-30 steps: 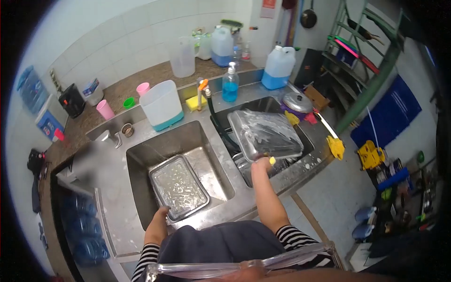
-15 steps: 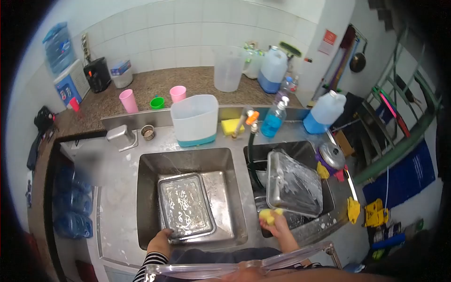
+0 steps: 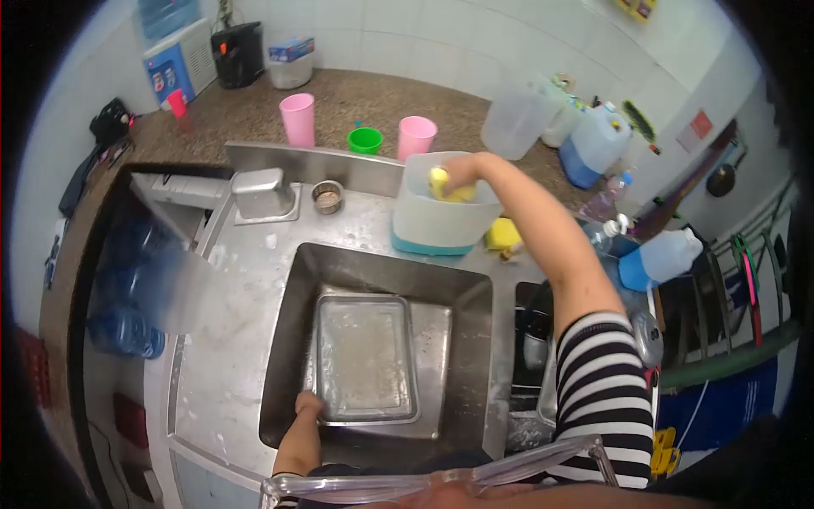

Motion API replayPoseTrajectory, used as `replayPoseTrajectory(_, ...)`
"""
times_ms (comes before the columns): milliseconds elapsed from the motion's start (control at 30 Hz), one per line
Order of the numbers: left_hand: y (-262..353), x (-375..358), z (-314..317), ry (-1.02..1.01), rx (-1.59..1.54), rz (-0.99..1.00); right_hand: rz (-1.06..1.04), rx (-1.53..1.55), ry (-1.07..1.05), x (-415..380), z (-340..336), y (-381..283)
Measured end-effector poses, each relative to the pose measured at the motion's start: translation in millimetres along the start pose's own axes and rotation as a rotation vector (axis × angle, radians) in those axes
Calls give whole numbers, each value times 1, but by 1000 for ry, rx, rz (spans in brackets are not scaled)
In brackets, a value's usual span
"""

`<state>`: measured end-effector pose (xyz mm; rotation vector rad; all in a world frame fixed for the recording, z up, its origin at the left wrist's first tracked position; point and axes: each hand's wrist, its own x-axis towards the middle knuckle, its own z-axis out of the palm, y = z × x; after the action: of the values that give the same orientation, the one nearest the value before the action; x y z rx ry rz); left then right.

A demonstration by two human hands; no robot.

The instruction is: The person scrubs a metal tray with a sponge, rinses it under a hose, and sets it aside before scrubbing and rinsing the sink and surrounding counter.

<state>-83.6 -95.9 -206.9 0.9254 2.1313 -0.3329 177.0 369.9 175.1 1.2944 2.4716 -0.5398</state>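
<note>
A rectangular metal tray (image 3: 363,360) lies in the left sink basin, its surface wet and whitish. My left hand (image 3: 309,402) is at the tray's lower left corner; its fingers are partly hidden, and I cannot tell how firmly they touch the edge. My right hand (image 3: 462,174) reaches into the mouth of a translucent container with a teal base (image 3: 437,219), fingers closed around a yellow sponge (image 3: 439,181). Another yellow sponge (image 3: 503,234) rests on the steel ledge just right of that container.
Pink cups (image 3: 298,120) and a green cup (image 3: 365,141) stand on the granite counter behind. A small metal strainer (image 3: 327,197) sits on the ledge. At right are a jug of blue liquid (image 3: 657,260) and the second basin, partly covered by my striped sleeve (image 3: 604,399).
My right hand has moved from the right basin up and left into the translucent container with its sponge. The view has shifted rightward in the scene's image. My left hand stays by the tray.
</note>
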Motion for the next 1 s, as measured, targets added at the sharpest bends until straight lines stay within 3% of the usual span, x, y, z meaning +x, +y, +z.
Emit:
replayPoseTrajectory(33,9,-14,-22,-3,-15,34,119,-80,-360,22,5,9)
replayPoseTrajectory(100,11,-22,-42,2,-59,43,151,-279,-502,51,18,16)
replayPoseTrajectory(167,6,-21,-52,-36,-81,198,72,-138,-564,64,42,26)
replayPoseTrajectory(233,15,-49,-78,39,-103,219,-147,81,-779,71,64,46)
replayPoseTrajectory(267,23,-63,-87,105,-109,266,-157,76,-787,65,67,36)
replayPoseTrajectory(333,34,-86,-95,158,-174,312,242,23,-687,42,62,19)
replayPoseTrajectory(467,64,-130,-87,413,-312,567,179,-115,-658,46,63,33)
replayPoseTrajectory(500,69,-136,-80,549,-325,609,53,-253,-755,49,55,34)
replayPoseTrajectory(533,77,-146,-84,552,-327,611,-71,-392,-851,49,49,37)
replayPoseTrajectory(567,82,-159,-90,599,-355,648,-67,-395,-847,46,45,41)
replayPoseTrajectory(667,88,-179,-90,672,-359,728,-10,-292,-675,24,30,41)
replayPoseTrajectory(733,87,-195,-94,747,-226,810,-123,-371,-291,-11,18,22)
replayPoseTrajectory(800,78,-210,-103,744,-187,854,-193,-279,-153,-40,2,14)
replayPoseTrajectory(867,66,-224,-116,867,-190,948,-261,-183,-18,-74,-10,7)
replayPoseTrajectory(933,51,-241,-136,926,-251,1030,-330,-100,325,-118,-26,-9)
replayPoseTrajectory(1000,32,-249,-151,949,-359,1061,-336,-84,380,-158,-40,-26)
